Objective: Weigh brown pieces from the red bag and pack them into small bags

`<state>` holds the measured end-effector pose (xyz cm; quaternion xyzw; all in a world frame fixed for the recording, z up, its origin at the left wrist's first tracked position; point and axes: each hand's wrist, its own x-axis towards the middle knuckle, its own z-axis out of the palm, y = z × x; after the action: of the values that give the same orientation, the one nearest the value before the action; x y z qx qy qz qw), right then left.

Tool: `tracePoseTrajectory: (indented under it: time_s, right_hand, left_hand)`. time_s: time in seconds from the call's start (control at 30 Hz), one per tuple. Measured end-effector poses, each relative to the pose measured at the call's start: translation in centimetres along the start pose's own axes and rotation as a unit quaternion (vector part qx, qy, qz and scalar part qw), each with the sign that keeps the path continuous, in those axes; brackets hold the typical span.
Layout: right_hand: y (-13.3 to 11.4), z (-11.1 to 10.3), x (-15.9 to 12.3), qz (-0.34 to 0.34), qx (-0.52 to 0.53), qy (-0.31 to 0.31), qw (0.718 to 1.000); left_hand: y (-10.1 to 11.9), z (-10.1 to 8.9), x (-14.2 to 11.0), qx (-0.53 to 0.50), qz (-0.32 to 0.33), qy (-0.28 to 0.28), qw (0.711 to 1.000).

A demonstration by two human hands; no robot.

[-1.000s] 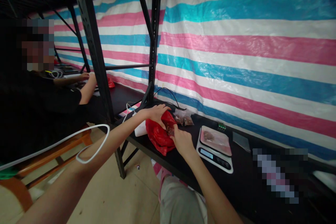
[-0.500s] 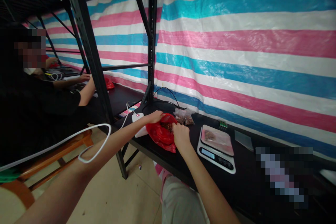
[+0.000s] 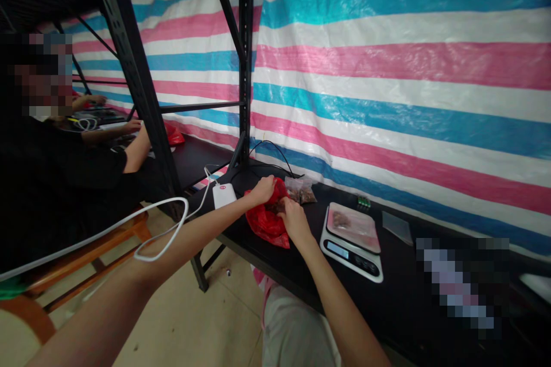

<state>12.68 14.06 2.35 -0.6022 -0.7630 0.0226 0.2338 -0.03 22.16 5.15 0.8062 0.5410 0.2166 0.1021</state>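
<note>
Red plastic between both hands: a crumpled bag (image 3: 267,229), on the near left part of the black tabletop (image 3: 400,298), mouth gaping upward. Holds small brown pieces (image 3: 276,205), dim and partly hidden by fingers. Clamps the left hand (image 3: 262,189) onto the far left rim, closed over the plastic. Curls the right hand (image 3: 296,221) at the right side of the mouth, fingertips dipping inside; cannot tell whether pressed together on anything there.

Just beyond the bag, clear pouches (image 3: 306,192) with brown contents, lying close to the striped sheeting (image 3: 387,69). To the right, a white scale (image 3: 344,257); bears a clear packet (image 3: 356,229) with a small brown clump (image 3: 341,219) gathered toward its far left part. Farther right, a flat clear sleeve (image 3: 396,228), contents too hard to make out; on the far side of the scale, a small green item (image 3: 364,201). Left of the bag, a white box (image 3: 222,197) with a cable (image 3: 202,199) attached. Farther left, past the black post (image 3: 131,74), another red bag (image 3: 174,135), near a co-worker's bare arm (image 3: 136,150).
</note>
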Motion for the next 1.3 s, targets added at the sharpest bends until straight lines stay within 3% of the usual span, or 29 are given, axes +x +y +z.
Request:
tracePoseTrajectory:
  time_s: [0.13, 0.3, 0.53, 0.63, 0.7, 0.8, 0.87, 0.93, 1.0, 1.1, 1.2, 1.3]
  right_hand:
    - [1.5, 1.7, 0.5, 0.008, 0.113, 0.038, 0.993]
    - [2.2, 2.9, 1.1, 0.017, 0.186, 0.04, 0.982]
    - [1.9, 2.2, 0.6, 0.014, 0.256, 0.041, 0.966]
    - [1.3, 1.4, 0.3, 0.015, 0.291, 0.087, 0.953]
    - [1.3, 0.6, 0.0, 0.01, 0.33, 0.138, 0.934]
    - [2.6, -1.4, -0.6, 0.002, 0.377, 0.204, 0.903]
    - [4.6, -3.4, -1.0, 0.006, 0.406, 0.23, 0.884]
    - [7.4, -5.6, -1.6, 0.011, 0.418, 0.249, 0.873]
    - [10.6, -7.6, -2.5, 0.018, 0.399, 0.268, 0.877]
    - [15.0, -9.3, -4.2, 0.044, 0.391, 0.295, 0.871]
    - [17.7, -9.4, -5.7, 0.093, 0.412, 0.319, 0.849]
    - [18.6, -8.9, -6.2, 0.118, 0.441, 0.319, 0.83]
  left_hand:
    - [1.2, -0.5, 0.4, -0.006, 0.025, 0.014, 1.0]
    - [1.7, -1.2, 0.6, 0.001, 0.029, 0.018, 0.999]
    - [0.9, -2.9, -0.2, 0.177, -0.015, 0.021, 0.984]
    - [0.2, -3.4, -0.5, 0.195, -0.047, 0.033, 0.979]
    - [0.2, -3.6, -0.9, 0.205, -0.051, 0.069, 0.975]
    - [1.4, -3.3, -2.0, 0.195, -0.006, 0.166, 0.967]
    - [3.3, -2.6, -3.0, 0.15, 0.049, 0.2, 0.967]
    - [6.1, -1.4, -4.0, 0.085, 0.13, 0.185, 0.97]
    - [9.1, 0.3, -4.6, 0.017, 0.231, 0.136, 0.963]
    - [13.0, 3.7, -3.9, -0.094, 0.332, 0.007, 0.938]
    - [15.5, 7.3, -1.9, -0.161, 0.348, -0.101, 0.918]
    - [16.6, 9.8, -0.1, -0.171, 0.326, -0.107, 0.923]
